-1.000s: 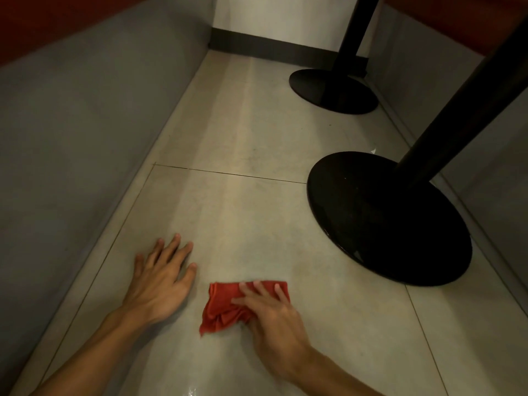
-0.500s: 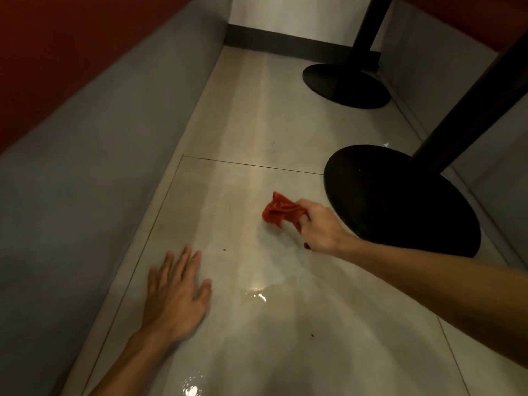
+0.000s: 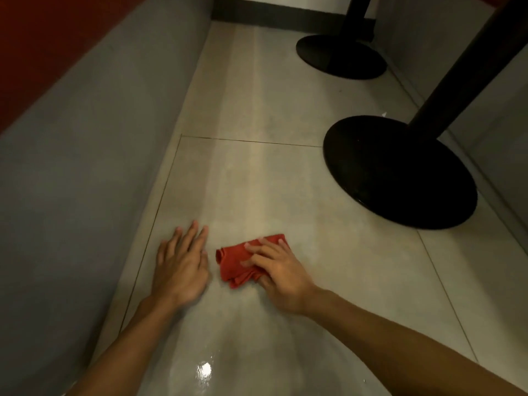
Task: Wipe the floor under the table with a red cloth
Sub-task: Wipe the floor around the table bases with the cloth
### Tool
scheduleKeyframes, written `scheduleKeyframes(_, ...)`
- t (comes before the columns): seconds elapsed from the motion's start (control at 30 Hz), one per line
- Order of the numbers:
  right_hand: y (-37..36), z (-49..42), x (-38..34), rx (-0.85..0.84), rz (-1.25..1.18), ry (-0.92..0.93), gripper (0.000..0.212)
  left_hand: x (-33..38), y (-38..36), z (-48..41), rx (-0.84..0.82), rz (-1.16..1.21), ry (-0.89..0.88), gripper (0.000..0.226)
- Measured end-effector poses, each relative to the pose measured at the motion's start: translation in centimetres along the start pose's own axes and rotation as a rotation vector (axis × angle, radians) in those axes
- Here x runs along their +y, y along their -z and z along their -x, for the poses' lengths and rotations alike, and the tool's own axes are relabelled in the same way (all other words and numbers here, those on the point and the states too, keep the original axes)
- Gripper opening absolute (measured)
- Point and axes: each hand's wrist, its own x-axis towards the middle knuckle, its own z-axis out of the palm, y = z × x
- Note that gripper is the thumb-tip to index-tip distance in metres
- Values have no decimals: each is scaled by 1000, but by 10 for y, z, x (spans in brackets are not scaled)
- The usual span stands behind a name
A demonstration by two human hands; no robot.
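Here, a downward view shows a pale tiled floor (image 3: 257, 181) in a narrow channel beside a grey side panel (image 3: 85, 167). A crumpled red cloth (image 3: 240, 262) lies on the floor low in the middle of the view, well short of a round black pedestal base (image 3: 400, 172) on the right. A second base (image 3: 341, 57) stands farther back.

The right hand (image 3: 281, 277) rests on the cloth's right half, its fingers stretched out and pressing the cloth to the tile rather than gripping it. The left hand (image 3: 181, 264) lies just beside the cloth, apart from it, palm down with fingers spread, holding nothing and seemingly bracing. A wet glint (image 3: 204, 368) shines on the tile nearer the camera.

The cloth looks thin, soft and light, folded into loose layers, so it will probably bunch or slip under a push. Pressing a flat palm over its middle, or pinching its folded near edge, should keep it under control on the damp, slick tile.
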Motion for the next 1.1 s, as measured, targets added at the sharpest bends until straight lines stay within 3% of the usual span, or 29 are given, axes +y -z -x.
scheduleKeyframes(0.23, -5, 73, 14, -101, 7, 204, 39, 4, 1, -1, -31, -12, 9, 53)
scheduleKeyframes(0.43, -17, 44, -13, 79, -120, -92, 43, 2, 1, -2, -38, -2, 1, 53)
scheduleKeyframes(0.5, -28, 50, -27, 84, -87, -79, 43, 2, 2, -3, -36, -9, -2, 53)
scheduleKeyframes(0.7, -26, 112, -27, -173, -89, 177, 38, 1, 3, -4, -58, -2, 7, 53)
scheduleKeyframes(0.83, 6, 139, 11, -288, -101, 215, 37, 1, 1, -4, -42, 4, 8, 52)
scheduleKeyframes(1.1, 5, 105, 16, -76, -63, 15, 45, 4, -2, -4, -24, -13, 19, 52)
